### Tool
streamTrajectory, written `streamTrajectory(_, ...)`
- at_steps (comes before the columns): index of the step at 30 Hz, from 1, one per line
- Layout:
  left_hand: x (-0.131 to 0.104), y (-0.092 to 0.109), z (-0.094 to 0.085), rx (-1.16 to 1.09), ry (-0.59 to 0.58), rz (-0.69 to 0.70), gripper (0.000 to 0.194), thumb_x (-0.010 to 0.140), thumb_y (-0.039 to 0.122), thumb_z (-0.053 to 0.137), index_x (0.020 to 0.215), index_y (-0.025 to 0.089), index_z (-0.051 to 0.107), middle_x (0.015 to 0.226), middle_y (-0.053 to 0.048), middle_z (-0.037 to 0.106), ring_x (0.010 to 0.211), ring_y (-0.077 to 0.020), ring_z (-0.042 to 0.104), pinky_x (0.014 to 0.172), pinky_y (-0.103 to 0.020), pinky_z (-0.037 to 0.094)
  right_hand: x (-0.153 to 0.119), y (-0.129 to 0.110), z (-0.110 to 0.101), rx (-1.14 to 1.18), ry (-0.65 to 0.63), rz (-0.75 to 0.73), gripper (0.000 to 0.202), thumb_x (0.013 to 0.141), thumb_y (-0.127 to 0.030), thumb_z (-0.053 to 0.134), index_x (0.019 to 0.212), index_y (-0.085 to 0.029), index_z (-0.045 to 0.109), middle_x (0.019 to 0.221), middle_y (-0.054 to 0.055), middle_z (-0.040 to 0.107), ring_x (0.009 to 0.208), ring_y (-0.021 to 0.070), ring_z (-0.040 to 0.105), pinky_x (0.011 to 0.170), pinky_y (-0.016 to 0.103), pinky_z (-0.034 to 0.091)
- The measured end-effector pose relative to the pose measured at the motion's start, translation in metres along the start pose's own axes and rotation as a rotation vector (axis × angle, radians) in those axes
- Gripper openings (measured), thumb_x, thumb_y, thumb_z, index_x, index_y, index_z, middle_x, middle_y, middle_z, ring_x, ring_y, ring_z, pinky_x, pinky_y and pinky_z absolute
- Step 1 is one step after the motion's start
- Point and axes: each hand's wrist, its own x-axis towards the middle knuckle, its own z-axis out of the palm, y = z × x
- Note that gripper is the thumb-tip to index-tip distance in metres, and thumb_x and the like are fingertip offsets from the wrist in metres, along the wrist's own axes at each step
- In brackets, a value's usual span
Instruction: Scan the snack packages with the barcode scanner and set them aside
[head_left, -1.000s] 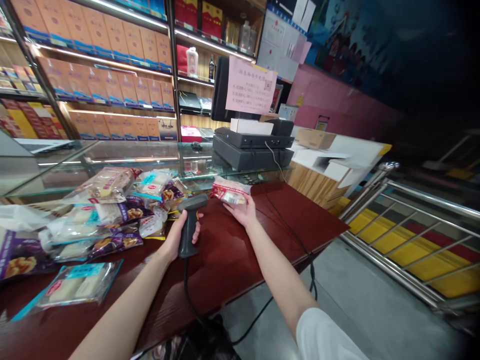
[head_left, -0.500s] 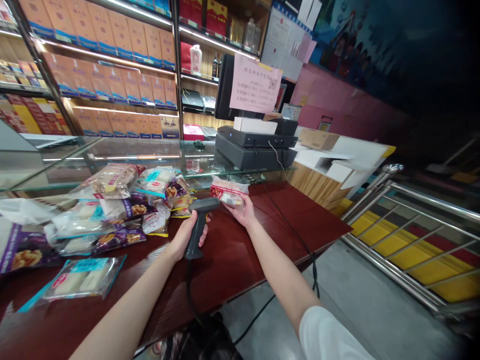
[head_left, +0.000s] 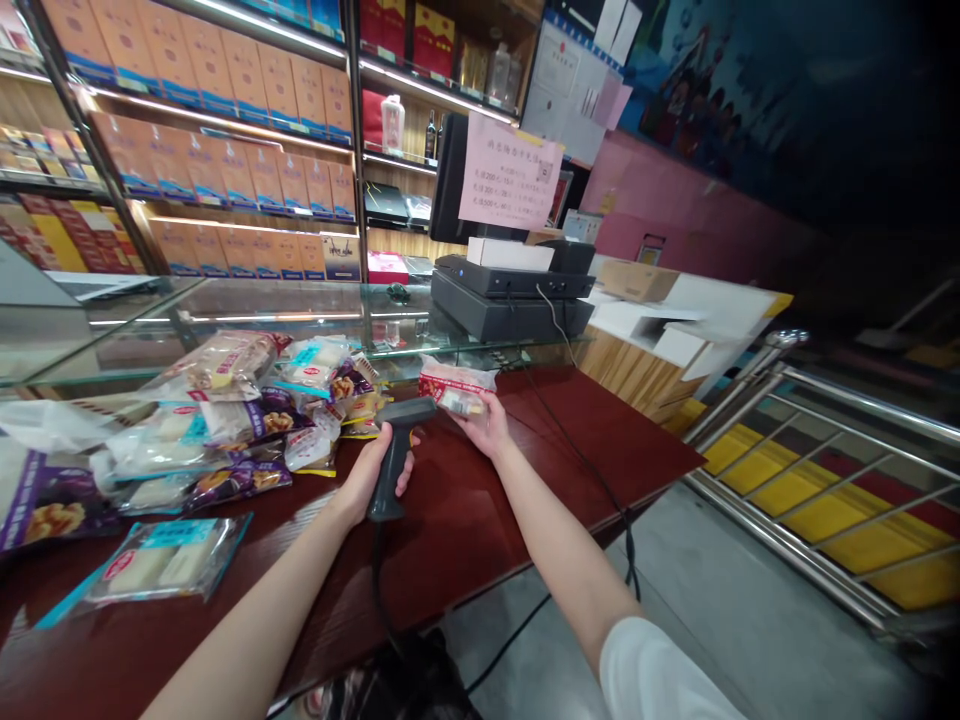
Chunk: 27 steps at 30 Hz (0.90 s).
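My left hand is wrapped round the grip of a dark grey barcode scanner, whose head points right and whose cable hangs below. In my right hand is a small clear snack packet with a red printed band, gripped at its lower right end. The packet is held just beyond the scanner's head, with a gap between them. To the left lies a heap of snack packets, among them a purple packet and a clear bag of snacks. A blue-and-clear packet lies apart, nearer to me.
The dark red table ends at a right-hand edge above the grey floor. Behind it are a glass counter and a cash drawer with a monitor. A black cable crosses the table. A metal railing stands right.
The packet in my right hand has tilted slightly, so a label on its underside shows more plainly. My left hand and the scanner are almost where they were.
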Motion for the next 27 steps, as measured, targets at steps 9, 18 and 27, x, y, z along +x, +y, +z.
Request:
streamTrajectory(9,0.003,0.013,-0.015,-0.07,0.029,0.073,0.065,0.077,0.072,0.057,0.103,0.012,0.058,0.06,0.001,0.056,0.039,-0.0088,0.044,0.036,-0.021,0.037,0.009,0.003,-0.016,-0.112,0.134,-0.252,0.056,0.074,-0.037,0.053,0.127,-0.018,0.056,0.127,0.007,0.065,0.12,0.0249,0.059,0.107,0.043,0.043)
streamTrajectory(18,0.002,0.025,-0.022,-0.115,0.073,0.144,0.063,0.079,0.071,0.056,0.101,0.012,0.058,0.061,0.001,0.056,0.039,-0.0086,0.044,0.035,-0.021,0.038,-0.007,-0.013,-0.034,-1.322,0.02,-0.205,0.054,0.071,-0.015,0.059,0.122,-0.032,0.064,0.139,0.001,0.057,0.135,0.025,0.042,0.117,0.049,0.021)
streamTrajectory(27,0.005,0.025,-0.022,-0.117,0.044,0.162,0.063,0.077,0.071,0.058,0.099,0.013,0.058,0.062,0.001,0.055,0.04,-0.0082,0.043,0.036,-0.021,0.038,-0.01,-0.008,-0.016,-1.399,0.06,-0.248,0.04,0.091,-0.037,0.053,0.13,-0.032,0.059,0.15,0.003,0.045,0.139,0.0217,0.037,0.118,0.049,0.015)
